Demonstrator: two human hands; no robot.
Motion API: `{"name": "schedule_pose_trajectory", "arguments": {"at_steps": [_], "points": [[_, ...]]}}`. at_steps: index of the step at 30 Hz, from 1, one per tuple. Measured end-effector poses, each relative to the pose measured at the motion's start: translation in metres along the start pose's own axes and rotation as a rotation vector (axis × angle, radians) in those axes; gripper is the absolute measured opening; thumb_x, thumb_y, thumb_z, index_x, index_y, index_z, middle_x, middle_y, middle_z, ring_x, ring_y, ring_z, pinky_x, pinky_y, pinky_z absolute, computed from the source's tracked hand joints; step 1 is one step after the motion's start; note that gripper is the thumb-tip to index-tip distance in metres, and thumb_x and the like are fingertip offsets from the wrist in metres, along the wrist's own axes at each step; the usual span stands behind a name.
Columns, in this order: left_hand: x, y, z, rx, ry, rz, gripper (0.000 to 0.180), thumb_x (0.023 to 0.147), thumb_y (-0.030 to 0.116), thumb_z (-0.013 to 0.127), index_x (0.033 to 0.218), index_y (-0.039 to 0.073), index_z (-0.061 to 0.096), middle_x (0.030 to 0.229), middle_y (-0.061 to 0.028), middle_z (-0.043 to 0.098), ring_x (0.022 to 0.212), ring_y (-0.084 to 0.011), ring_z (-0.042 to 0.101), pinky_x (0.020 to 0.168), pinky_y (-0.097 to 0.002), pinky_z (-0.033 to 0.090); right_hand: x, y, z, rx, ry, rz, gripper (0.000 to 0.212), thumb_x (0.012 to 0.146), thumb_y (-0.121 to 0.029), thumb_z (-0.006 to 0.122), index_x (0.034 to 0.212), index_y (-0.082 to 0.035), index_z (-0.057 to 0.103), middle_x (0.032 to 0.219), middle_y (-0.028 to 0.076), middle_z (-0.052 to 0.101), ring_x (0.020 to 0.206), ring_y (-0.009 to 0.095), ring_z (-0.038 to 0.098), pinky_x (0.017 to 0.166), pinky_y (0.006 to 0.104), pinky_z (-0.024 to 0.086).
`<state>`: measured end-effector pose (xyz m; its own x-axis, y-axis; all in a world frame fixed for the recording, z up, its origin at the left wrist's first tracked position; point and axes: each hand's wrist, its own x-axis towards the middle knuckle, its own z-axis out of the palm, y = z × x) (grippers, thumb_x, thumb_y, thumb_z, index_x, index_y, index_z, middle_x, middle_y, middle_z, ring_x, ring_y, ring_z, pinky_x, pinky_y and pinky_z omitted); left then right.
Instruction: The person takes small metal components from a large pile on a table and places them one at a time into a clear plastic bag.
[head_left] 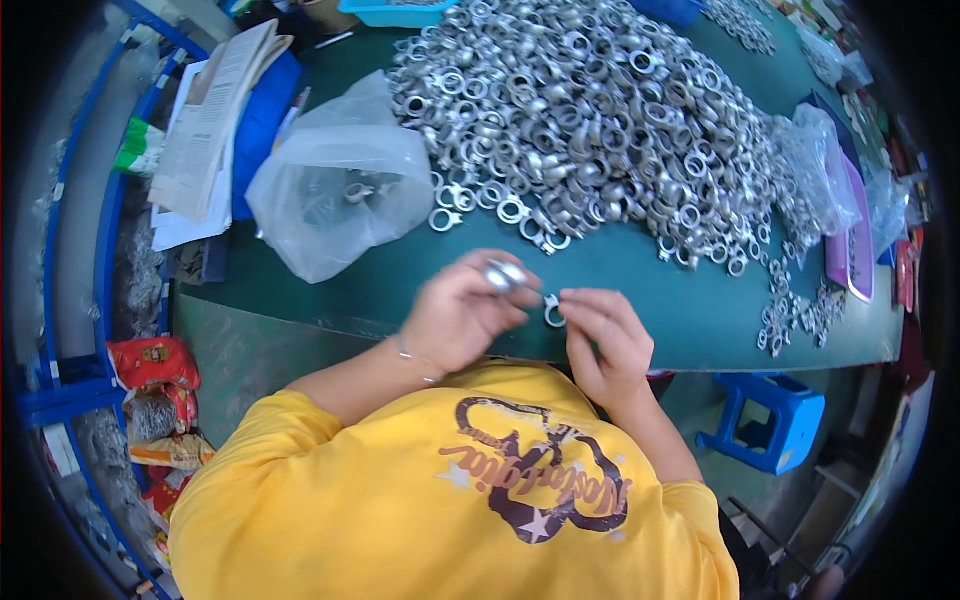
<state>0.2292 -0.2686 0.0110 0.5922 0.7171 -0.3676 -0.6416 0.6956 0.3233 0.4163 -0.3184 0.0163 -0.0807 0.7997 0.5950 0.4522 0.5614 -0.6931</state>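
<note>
Above the green worktop, two shiny metal pieces are pinched in the left hand, a small silver ring in right-hand fingers; the heaped silver fittings remain mostly unhandled.

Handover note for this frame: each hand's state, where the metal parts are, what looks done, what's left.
Left hand: closed on a small metal fitting, raised over the table's near edge.
Right hand: fingertips pinch a metal ring piece, close beside the left hand's part; whether the two parts touch is unclear.
Parts: a big loose metal pile covers the far side of the green table; a clear plastic bag on the left holds a few pieces.
Done: hard to tell; few pieces bagged.
Left: the pile looks largely unworked.
</note>
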Motion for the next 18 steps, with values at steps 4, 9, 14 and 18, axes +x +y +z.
{"name": "schedule_pose_trajectory", "arguments": {"at_steps": [4, 9, 14, 18], "points": [[-0.007, 0.066, -0.009, -0.41, 0.035, 0.44, 0.031, 0.08, 0.005, 0.042, 0.109, -0.008, 0.042, 0.108, -0.0226, 0.05, 0.093, -0.0315, 0.055, 0.079, -0.0371, 0.052, -0.006, 0.011, -0.006, -0.122, -0.038, 0.34, 0.016, 0.071, 0.001, 0.064, 0.087, 0.0, 0.061, 0.083, 0.013, 0.057, 0.071, 0.027, 0.058, 0.061, 0.0302, 0.048], [0.004, 0.096, -0.023, -0.134, 0.157, 0.703, 0.028, 0.089, 0.012, 0.047, 0.109, -0.007, 0.044, 0.105, -0.0211, 0.053, 0.093, -0.0282, 0.057, 0.077, -0.0329, 0.052, -0.007, 0.005, 0.0, -0.394, -0.283, 0.336, 0.031, 0.066, -0.01, 0.072, 0.094, -0.002, 0.059, 0.088, 0.011, 0.054, 0.082, 0.027, 0.054, 0.068, 0.0344, 0.046], [0.0, 0.016, 0.007, 0.745, 0.167, 0.333, 0.014, 0.082, 0.003, 0.057, 0.096, 0.0, 0.055, 0.075, -0.0052, 0.058, 0.061, -0.0096, 0.057, 0.053, -0.0196, 0.047, -0.01, 0.007, 0.001, 0.162, -0.217, 0.509, 0.026, 0.068, 0.0, 0.069, 0.092, 0.0, 0.06, 0.091, 0.01, 0.056, 0.085, 0.022, 0.057, 0.071, 0.0285, 0.048], [0.0, -0.015, 0.007, 0.879, -0.058, 0.063, 0.012, 0.079, 0.005, 0.065, 0.088, 0.0, 0.06, 0.081, -0.0031, 0.059, 0.067, -0.0056, 0.056, 0.056, -0.0177, 0.045, -0.014, 0.004, 0.002, 0.612, -0.069, 0.565, 0.032, 0.07, 0.012, 0.064, 0.099, 0.001, 0.056, 0.103, 0.011, 0.053, 0.096, 0.017, 0.055, 0.077, 0.026, 0.05]]}}
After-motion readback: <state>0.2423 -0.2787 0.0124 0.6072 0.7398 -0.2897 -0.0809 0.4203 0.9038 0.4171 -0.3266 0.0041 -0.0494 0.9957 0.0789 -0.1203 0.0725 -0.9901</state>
